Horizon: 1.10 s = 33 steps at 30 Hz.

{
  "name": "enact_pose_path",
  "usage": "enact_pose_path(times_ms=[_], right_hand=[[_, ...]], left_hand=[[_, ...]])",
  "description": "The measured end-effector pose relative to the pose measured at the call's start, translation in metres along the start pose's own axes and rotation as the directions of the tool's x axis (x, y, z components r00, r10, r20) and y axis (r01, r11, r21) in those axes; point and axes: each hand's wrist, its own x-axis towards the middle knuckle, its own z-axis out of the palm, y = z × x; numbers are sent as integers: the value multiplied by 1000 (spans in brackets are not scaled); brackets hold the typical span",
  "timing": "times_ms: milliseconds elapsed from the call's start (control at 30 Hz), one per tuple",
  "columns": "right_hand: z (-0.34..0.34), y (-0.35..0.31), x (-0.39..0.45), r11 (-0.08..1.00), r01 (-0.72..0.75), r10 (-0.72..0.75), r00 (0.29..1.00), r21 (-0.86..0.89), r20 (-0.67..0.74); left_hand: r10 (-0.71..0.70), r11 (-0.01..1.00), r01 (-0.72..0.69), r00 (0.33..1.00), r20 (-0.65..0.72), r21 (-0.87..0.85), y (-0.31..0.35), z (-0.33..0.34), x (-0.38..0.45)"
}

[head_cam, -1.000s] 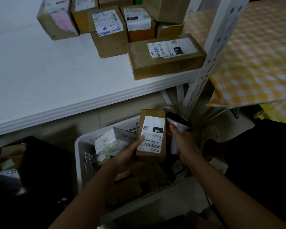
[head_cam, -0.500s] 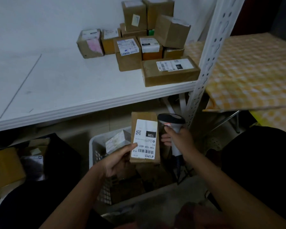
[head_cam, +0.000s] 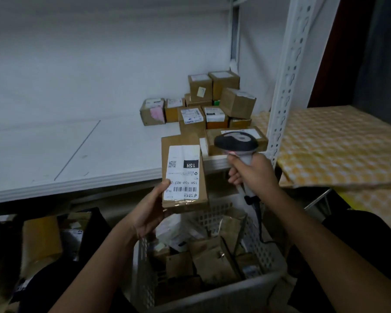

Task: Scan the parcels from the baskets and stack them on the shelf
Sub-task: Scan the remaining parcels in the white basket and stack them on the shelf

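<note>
Lying at the far left, below the shelf (head_cam: 77,168), are dim yellowish packets (head_cam: 41,240) and dark bags, too murky to sort out. Next comes the left hand (head_cam: 149,211), its thumb curled over the lower left corner of a brown parcel (head_cam: 183,175) that it holds upright in front of the shelf's edge, white label facing the camera with "15H" printed on it. Under the parcel stands a white perforated basket (head_cam: 257,290), filled with crumpled brown boxes and pale packets heaped loosely together. Behind, at the shelf's right end, a cluster of small cartons (head_cam: 201,109) sits stacked in two layers beside the white slotted post (head_cam: 287,86). The right hand (head_cam: 253,172) grips the handle of a scanner (head_cam: 235,143), whose dark head hides part of a flat carton (head_cam: 257,141) at the shelf's front and stands just beside the parcel's upper right corner; its cable hangs into the basket. Farthest right, a yellow checked cloth (head_cam: 336,145) covers a surface.
</note>
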Motion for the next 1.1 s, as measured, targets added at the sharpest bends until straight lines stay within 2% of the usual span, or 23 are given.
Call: enact_pose_path(times_ms=[100, 200, 333, 533, 767, 1100], right_hand=[[-11, -43, 10, 998, 70, -70, 997, 2, 31], [-18, -83, 16, 994, 108, -110, 992, 27, 70], [-23, -117, 22, 989, 21, -60, 962, 149, 266], [-16, -139, 33, 994, -68, 27, 912, 85, 409], [-7, -134, 41, 990, -140, 115, 898, 28, 425], [-5, -134, 45, 991, -123, 135, 895, -54, 426]], left_hand=[[110, 993, -107, 992, -55, 54, 29, 9, 9], [181, 974, -156, 971, -154, 163, 55, 15, 24], [244, 955, -207, 955, -169, 213, 77, 16, 52], [285, 941, -235, 938, -198, 243, 92, 14, 82], [296, 944, -248, 928, -225, 220, 95, 13, 102], [274, 951, -224, 930, -246, 211, 91, 6, 115]])
